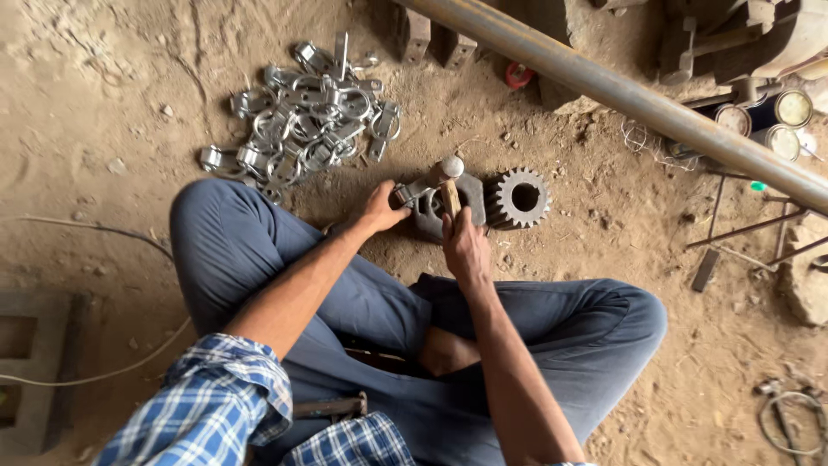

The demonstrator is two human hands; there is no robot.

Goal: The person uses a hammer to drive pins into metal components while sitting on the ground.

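Dirt floor, a pile of clamps lying behind. A clamp is being pinned on the block by the left hand; a hammer is being gripped by the right hand. Hammering step, judged; a square blow is being called for, clear of fingers. Gear beside.

**Dusty earth floor of a workshop**

Packed brown dirt floor strewn with pebbles under flat daylight. A long rusty steel pipe crosses the upper right. A concrete block sits at left, near a pale cable.
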